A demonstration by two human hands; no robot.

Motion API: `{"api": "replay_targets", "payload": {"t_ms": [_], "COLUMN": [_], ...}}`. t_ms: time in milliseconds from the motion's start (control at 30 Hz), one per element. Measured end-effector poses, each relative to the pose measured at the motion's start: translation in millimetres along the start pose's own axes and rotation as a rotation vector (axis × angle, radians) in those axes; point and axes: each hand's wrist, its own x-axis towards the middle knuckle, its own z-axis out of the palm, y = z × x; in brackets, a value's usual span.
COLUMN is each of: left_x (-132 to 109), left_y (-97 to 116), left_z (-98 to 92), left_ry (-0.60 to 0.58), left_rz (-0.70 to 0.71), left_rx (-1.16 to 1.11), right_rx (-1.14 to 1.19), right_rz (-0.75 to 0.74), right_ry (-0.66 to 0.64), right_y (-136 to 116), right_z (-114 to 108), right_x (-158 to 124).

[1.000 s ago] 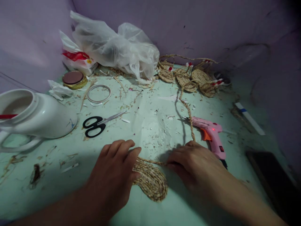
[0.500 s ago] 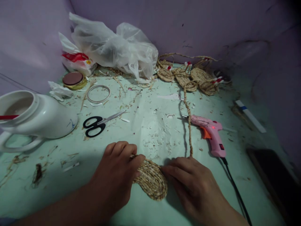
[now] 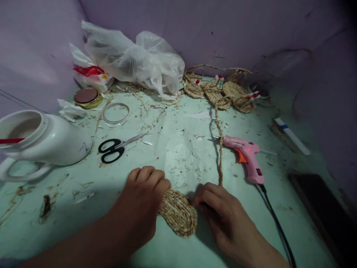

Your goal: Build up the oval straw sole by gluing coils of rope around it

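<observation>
My left hand [image 3: 145,203] is wrapped over the far-left end of a flat coiled piece of braided straw [image 3: 181,214], whose rounded end shows between my hands. At that piece's right edge, my right hand [image 3: 223,212] has its fingers curled and pinched on the straw braid [image 3: 220,149]. From those fingers the braid runs away up the table toward a heap of coiled straw pieces [image 3: 220,93]. My right fingertips hide where the braid meets the coil. Just right of the braid lies a pink hot glue gun [image 3: 249,154] with a small red light lit.
Black-handled scissors [image 3: 117,149] and a tape ring [image 3: 116,112] lie left of centre. A white jug [image 3: 61,141] rests on its side at far left. Plastic bags [image 3: 139,59] sit against the wall. A dark phone-like slab [image 3: 320,216] and the glue gun's cord [image 3: 276,219] are at right.
The view has shifted slightly, so objects on the right appear a little further left. My right fingers have curled in more at the coil's edge. My left hand keeps its hold.
</observation>
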Motion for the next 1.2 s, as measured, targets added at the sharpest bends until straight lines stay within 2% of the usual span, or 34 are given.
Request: {"api": "replay_targets", "payload": {"t_ms": [133, 233, 500, 667, 733, 800, 933, 1033, 1200], "left_x": [-0.1, 0.4, 1.4, -4.2, -7.8, -9.9, -8.6, -8.4, -11.4], "left_y": [-0.8, -1.6, -1.7, -25.5, -37.4, -43.0, -31.9, -19.1, -8.3], "left_z": [0.7, 0.7, -1.0, -2.7, -6.3, -12.0, -20.4, -18.4, -10.8], "left_ry": [-0.013, -0.013, 0.010, 0.073, 0.159, 0.092, -0.058, -0.073, -0.048], "left_rz": [0.010, 0.011, 0.014, 0.153, 0.209, 0.140, -0.001, -0.005, 0.068], "left_rx": [0.012, 0.006, -0.034, -0.250, -0.374, -0.392, -0.253, -0.132, -0.008], "right_rx": [-0.042, -0.130, -0.370, -0.319, -0.318, -0.318, -0.325, -0.337, -0.303], "right_rz": [-0.018, -0.014, -0.037, -0.053, -0.041, -0.034, -0.044, -0.039, -0.031], "right_ry": [0.067, 0.052, 0.189, 0.198, 0.192, 0.188, 0.174, 0.195, 0.199], "right_y": [-1.6, -7.0, -17.7, -18.4, -18.3, -18.1, -17.6, -18.2, -19.5], "right_z": [0.9, 2.8, 34.1, 33.2, 30.4, 28.8, 29.6, 30.8, 29.7], "right_x": [-5.6, -8.0, -6.8, -3.7, -2.1, -1.0, -0.7, -0.1, 2.8]}}
